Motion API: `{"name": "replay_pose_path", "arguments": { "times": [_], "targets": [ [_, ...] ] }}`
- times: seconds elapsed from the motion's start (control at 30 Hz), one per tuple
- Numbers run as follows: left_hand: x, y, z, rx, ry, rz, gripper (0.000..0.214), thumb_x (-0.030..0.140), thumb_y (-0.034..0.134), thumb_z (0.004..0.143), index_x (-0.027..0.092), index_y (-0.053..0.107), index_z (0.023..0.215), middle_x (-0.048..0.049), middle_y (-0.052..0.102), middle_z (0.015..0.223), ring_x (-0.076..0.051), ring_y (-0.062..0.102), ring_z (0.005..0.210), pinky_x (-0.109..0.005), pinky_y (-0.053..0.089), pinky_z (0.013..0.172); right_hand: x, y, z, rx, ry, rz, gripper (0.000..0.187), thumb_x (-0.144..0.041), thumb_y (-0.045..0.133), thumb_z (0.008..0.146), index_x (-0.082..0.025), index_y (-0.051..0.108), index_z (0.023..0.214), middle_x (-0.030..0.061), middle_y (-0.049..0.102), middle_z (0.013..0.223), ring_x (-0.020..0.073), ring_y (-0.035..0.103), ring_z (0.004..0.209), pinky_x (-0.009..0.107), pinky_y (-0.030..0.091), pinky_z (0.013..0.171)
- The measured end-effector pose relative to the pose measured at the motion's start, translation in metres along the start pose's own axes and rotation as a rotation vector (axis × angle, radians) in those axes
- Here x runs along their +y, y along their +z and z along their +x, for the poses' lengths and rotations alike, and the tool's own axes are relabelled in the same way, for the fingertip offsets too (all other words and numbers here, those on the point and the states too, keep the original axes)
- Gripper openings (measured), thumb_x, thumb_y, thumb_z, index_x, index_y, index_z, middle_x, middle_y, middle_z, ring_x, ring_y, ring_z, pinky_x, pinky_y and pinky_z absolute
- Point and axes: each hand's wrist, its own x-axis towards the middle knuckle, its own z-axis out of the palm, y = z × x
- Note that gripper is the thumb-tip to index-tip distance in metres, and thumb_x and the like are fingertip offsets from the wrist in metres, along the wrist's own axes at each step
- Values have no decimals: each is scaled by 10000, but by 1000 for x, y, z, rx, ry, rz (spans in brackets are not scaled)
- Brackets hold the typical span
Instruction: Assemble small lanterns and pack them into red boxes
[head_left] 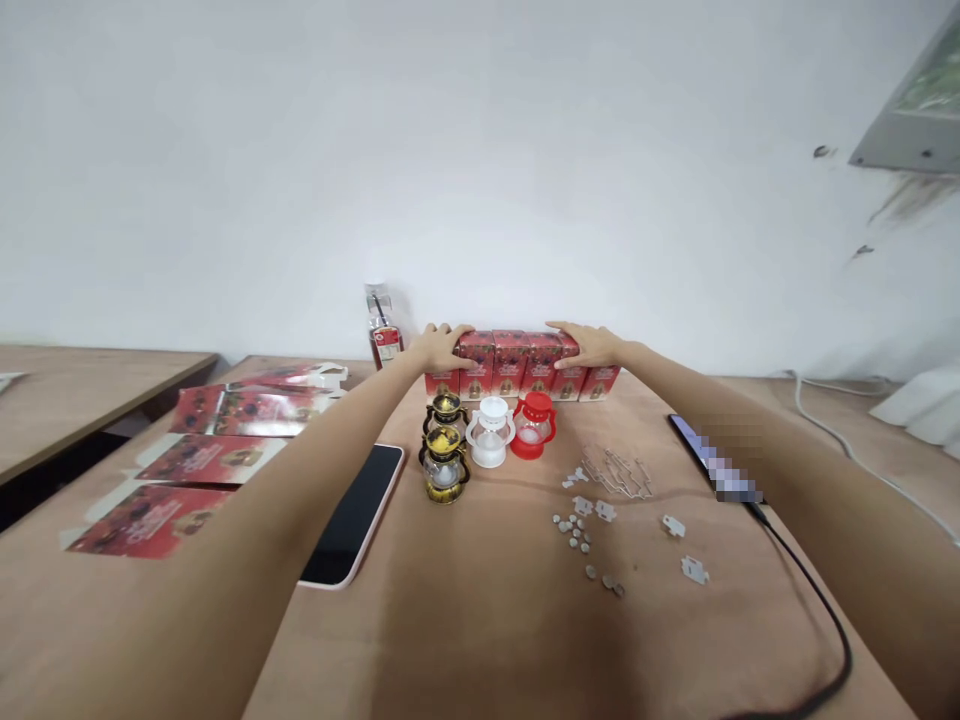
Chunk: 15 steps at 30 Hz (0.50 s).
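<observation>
A row of small red boxes [517, 362] stands at the far edge of the wooden table [480, 620]. My left hand [441, 346] rests on the row's left end, fingers flat over the top. My right hand [589, 344] lies on the right end in the same way. Just in front of the boxes stand small toy lanterns: two gold and black ones [444, 462], a white one [490, 431] and a red one [534, 424].
A dark tablet [354, 512] lies near my left forearm. Flat red box blanks [217, 450] are spread at the left. Small metal clips [619, 474], round button cells [574, 530] and white tabs [694, 570] lie scattered at the right, beside a phone [712, 462] with a black cable [817, 610].
</observation>
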Motion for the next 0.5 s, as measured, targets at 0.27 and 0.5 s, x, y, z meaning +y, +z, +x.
{"name": "replay_pose_path", "arguments": {
  "times": [0.27, 0.5],
  "targets": [
    [-4, 1, 4, -30, 9, -105, 765, 713, 356, 774, 312, 283, 1421, -127, 428, 1376, -369, 353, 1250, -506, 295, 1003, -14, 3, 8, 37, 4, -4, 748, -724, 488, 730, -214, 452, 1276, 141, 598, 1233, 351, 598, 1032, 469, 464, 834],
    [-3, -8, 4, -91, 75, -228, 529, 519, 230, 883, 407, 366, 1381, 16, 347, 1485, -323, 303, 1327, -485, 179, 1084, -9, 11, -17, 164, -91, -140, 688, -715, 515, 720, -194, 500, 1169, 152, 636, 1104, 342, 593, 947, 433, 446, 772]
  ]
}}
